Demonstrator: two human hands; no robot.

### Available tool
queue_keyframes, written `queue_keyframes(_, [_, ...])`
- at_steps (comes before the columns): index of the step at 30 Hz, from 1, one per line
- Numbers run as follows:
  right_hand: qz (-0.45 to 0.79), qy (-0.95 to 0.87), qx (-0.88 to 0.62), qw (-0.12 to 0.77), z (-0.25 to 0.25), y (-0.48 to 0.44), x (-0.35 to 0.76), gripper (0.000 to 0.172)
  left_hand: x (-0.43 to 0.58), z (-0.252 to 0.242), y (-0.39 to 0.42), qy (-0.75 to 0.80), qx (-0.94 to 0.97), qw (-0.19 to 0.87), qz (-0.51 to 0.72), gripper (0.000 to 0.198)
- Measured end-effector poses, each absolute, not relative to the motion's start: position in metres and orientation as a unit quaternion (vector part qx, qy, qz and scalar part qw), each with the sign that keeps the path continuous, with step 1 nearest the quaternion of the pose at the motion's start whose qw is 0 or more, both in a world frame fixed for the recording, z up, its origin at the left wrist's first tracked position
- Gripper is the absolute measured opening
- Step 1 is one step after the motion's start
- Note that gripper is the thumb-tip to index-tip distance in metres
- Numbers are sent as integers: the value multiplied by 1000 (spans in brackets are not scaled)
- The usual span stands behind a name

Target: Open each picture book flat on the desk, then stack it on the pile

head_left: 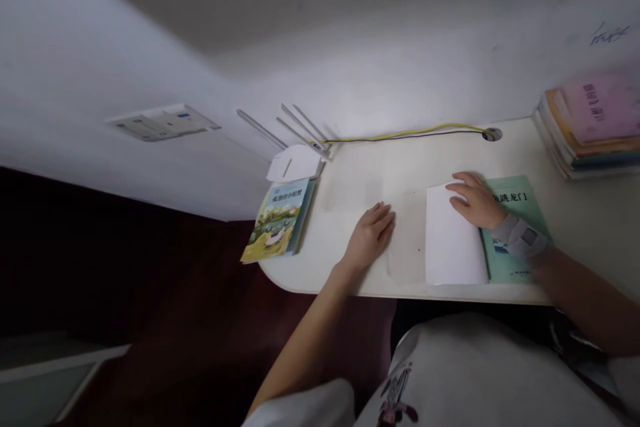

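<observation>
The white sheet point(453, 240) lies at the desk's point(575, 213) front edge, overlapping a green book point(523, 208). The right hand point(475, 201) rests flat across both, fingers spread, gripping nothing. The left hand point(371, 235) lies flat and empty beside a clear plastic sheet point(406, 240).

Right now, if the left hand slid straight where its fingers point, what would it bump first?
The left hand would probably meet the clear sheet first, then maybe the white paper.

Wears white top point(490, 373) with dark printed graphic point(395, 401), short white sleeve point(305, 410) on left arm, pale grey band point(520, 238) on right wrist; goes bare on left hand point(373, 233), right hand point(475, 201).
</observation>
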State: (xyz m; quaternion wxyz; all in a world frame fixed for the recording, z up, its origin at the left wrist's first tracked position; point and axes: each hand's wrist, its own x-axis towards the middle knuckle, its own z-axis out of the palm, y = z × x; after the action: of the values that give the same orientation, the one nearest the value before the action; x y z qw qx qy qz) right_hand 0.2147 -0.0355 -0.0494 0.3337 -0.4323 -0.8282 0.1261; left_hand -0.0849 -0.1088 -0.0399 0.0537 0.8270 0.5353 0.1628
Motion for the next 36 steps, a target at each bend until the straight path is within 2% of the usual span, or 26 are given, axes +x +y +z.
queue_keyframes(7, [145,-827,-428,335,-37,-41,214,27,-88,-32,-105,489,870,15,58,42])
queue_keyframes(17, [145,-840,-423,308,-26,-46,211,27,-84,-30,-80,426,904,-1,45,56])
queue_keyframes(25, [145,-845,-428,284,-24,-47,209,30,-66,-27,-29,362,931,36,24,52])
queue_keyframes(36, [160,-857,-426,242,-20,-46,207,33,-54,-31,-32,414,907,73,9,49])
